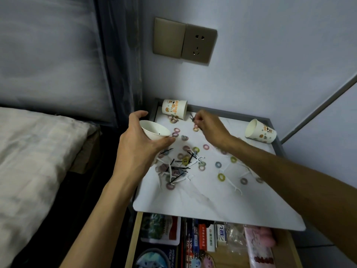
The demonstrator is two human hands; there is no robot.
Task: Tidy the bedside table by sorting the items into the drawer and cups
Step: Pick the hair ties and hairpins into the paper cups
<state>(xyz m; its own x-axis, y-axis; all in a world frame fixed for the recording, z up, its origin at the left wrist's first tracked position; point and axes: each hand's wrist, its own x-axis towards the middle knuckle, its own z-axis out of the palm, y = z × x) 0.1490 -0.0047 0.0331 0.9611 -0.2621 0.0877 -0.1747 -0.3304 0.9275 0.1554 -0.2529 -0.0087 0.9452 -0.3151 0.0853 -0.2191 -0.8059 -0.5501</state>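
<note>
Left hand: we see the left hand (139, 144) at the table's left edge, fingers and thumb wrapped round a plain white cup (154, 131).
Held cup: it is tipped, mouth facing up and to the right, just above the nearest rings; a tiny dark speck shows inside.
Right hand: the right hand (207, 125) reaches to the back of the table, fingers curled, fingertips (197, 118) pinching a small dark piece (191, 118); we cannot tell exactly what it is.
Back-left cup: a printed cup (174, 109) lies on its side against the rear rim, mouth to the right, a few rings just beside it.
Back-right cup: a second printed cup (260, 131) lies on its side near the right rear corner, mouth to the left, well apart from both hands.
Hair rings: small coloured hair rings (221, 176) are scattered across the white table top (212, 206), thickest in the middle.
Hairpins: black hairpins (180, 167) lie crossed in a heap below the left hand, mixed in with the rings.
Floss picks: white floss picks (236, 187) lie among the heap and out to the right.
Drawer: the drawer (135, 238) under the top stands pulled open, and we see packets and small boxes lying in it.
Surroundings: a bed (38, 151) sits to the left, a wall socket (199, 43) above the table.
</note>
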